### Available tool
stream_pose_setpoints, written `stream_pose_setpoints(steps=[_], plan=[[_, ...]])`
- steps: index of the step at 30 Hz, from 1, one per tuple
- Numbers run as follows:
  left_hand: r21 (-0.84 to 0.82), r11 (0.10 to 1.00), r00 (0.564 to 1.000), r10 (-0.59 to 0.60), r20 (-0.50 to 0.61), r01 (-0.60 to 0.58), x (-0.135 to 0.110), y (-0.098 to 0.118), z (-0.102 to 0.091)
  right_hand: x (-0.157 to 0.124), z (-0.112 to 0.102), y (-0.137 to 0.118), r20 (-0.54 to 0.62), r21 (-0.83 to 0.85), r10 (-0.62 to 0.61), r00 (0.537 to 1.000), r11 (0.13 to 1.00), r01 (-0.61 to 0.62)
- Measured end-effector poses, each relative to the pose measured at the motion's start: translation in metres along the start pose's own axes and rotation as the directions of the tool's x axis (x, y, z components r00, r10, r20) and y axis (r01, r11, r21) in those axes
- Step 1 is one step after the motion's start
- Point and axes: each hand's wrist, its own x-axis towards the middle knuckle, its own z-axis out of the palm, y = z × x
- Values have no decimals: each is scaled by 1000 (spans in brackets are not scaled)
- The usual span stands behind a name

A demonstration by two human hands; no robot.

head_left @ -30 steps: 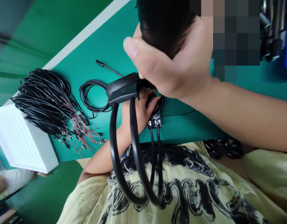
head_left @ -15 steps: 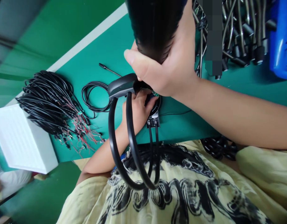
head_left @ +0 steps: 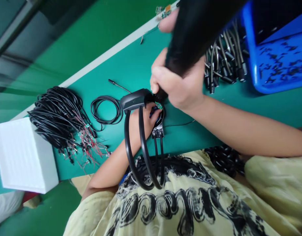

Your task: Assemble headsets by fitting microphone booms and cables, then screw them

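My left hand (head_left: pixel 142 119) lies on the green table (head_left: pixel 131 65), fingers curled round a round black part (head_left: pixel 161 115) that carries a small green circuit board (head_left: pixel 159 105). A black housing (head_left: pixel 133 99) sits above that hand, and two thick black cables (head_left: pixel 131 157) loop from it down over my yellow shirt. Two thinner cables (head_left: pixel 158 147) hang from a clip under the round part. My right hand (head_left: pixel 178 87) is closed on the end of a black, blurred object (head_left: pixel 190 36) right beside the housing. A fingertip (head_left: pixel 165 23) shows at the top behind that object.
A bundle of black wires with red leads (head_left: pixel 60 121) and a small black cable coil (head_left: pixel 105 109) lie to the left. A white foam block (head_left: pixel 20 157) stands at the far left. A blue bin (head_left: pixel 276 55) and a pile of metal-tipped tubes (head_left: pixel 222 65) are at the upper right.
My right hand has dropped away from the camera, down to the housing, still closed on the black object. The view has shifted and the blue bin now shows. My left hand has stayed put.
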Motion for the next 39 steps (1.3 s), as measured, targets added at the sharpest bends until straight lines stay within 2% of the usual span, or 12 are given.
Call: stream_pose_setpoints(steps=[2,4,6,10,16,18,21,25,27,31,35,39], plan=[[9,1000,1000,-22,11,21,-2,0,1,-14,-13,-5,-32,130,-68,997,989,72],[15,999,999,-33,4,33,-5,-1,3,-38,-27,-8,80,120,114,990,985,-123],[23,1000,1000,-11,-26,11,-6,-2,5,-67,-38,-6,160,46,363,918,926,-374],[67,996,995,59,-79,-54,-6,-4,6,-99,-45,9,225,-36,473,852,878,-478],[82,994,997,78,-4,-77,-3,-2,5,-93,-41,6,323,-298,368,872,914,-276],[79,989,992,122,11,-123,-9,0,-1,-92,-42,-4,344,-519,350,871,844,-134],[85,975,967,217,-131,-208,-23,-4,-17,-90,-44,-14,440,-696,226,869,697,171],[54,992,961,126,-245,-117,-37,-35,-30,-83,-38,-7,682,-641,104,724,563,523],[89,994,988,81,-132,-70,-36,-56,-30,-81,-32,1,706,-666,171,687,491,562],[137,987,996,83,11,-84,-34,-77,-31,-81,-20,10,664,-735,249,705,387,557],[123,987,992,112,-67,-103,-42,-64,-51,-79,-13,13,620,-781,334,710,350,517],[34,980,969,197,-149,-194,-45,-48,-66,-77,-22,-3,643,-748,246,725,405,527]])
